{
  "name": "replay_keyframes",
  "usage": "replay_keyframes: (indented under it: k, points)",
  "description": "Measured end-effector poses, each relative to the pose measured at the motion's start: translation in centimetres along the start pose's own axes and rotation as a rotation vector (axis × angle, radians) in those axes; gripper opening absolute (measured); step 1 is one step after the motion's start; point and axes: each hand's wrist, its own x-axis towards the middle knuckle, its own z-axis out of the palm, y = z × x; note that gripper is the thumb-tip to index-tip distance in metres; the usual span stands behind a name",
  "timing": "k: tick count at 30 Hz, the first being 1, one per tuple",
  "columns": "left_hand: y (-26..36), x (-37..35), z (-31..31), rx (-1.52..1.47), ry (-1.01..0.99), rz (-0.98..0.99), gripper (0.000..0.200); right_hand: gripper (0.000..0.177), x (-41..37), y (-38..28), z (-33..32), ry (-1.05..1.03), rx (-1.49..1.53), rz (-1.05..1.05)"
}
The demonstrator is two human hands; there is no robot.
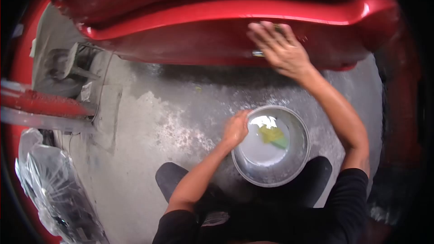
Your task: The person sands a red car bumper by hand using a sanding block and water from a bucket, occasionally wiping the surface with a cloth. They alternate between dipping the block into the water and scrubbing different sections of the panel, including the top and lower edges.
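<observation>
My left hand (236,129) grips the left rim of a round metal bowl (299,147), fingers curled over its edge. Shallow water lies inside the bowl, with a yellow cloth-like piece (270,133) and a green piece (281,143) in it. Against a glossy red car body panel (190,40), my right hand (281,49) lies nearly flat and slightly blurred. Under its fingers, small yellow-green edges show of a thin piece pressed to the panel. Most of that piece is hidden, so its kind cannot be told.
Wet patches mark the grey concrete floor (135,122). A red bar-like part (49,104) juts in from the left, with clear plastic wrapping (54,176) below it. A stand or stool (77,63) is at upper left. My knees flank the bowl.
</observation>
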Motion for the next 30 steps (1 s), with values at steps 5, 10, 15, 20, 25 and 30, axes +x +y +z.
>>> replay_keyframes:
  k: [5, 10, 15, 20, 25, 30]
  points:
    - [-0.8, -0.4, 0.4, -0.011, -0.080, -0.017, 0.034, 0.051, 19.2, -10.8, -2.0, 0.012, 0.141, 0.045]
    - [-0.8, -0.9, 0.6, -0.085, -0.067, -0.044, 0.035, 0.042, 7.6, 4.8, -6.8, -0.110, 0.195, 0.172]
    - [0.0, -0.5, -0.1, -0.068, -0.063, -0.097, 0.034, 0.035, 12.5, 1.2, -7.2, -0.239, 0.275, 0.355]
    - [-0.5, -0.7, 0.9, -0.027, -0.062, -0.123, 0.032, 0.057, 22.2, -6.8, -1.3, -0.316, 0.446, 0.244]
    - [-0.8, -0.7, 0.7, -0.079, -0.033, -0.171, 0.036, 0.055, 10.7, 3.5, -6.5, -0.229, 0.390, 0.269]
    - [-0.5, -0.3, 0.1, -0.174, -0.076, -0.245, 0.039, 0.049, 17.2, -3.3, -2.8, -0.174, 0.428, 0.278]
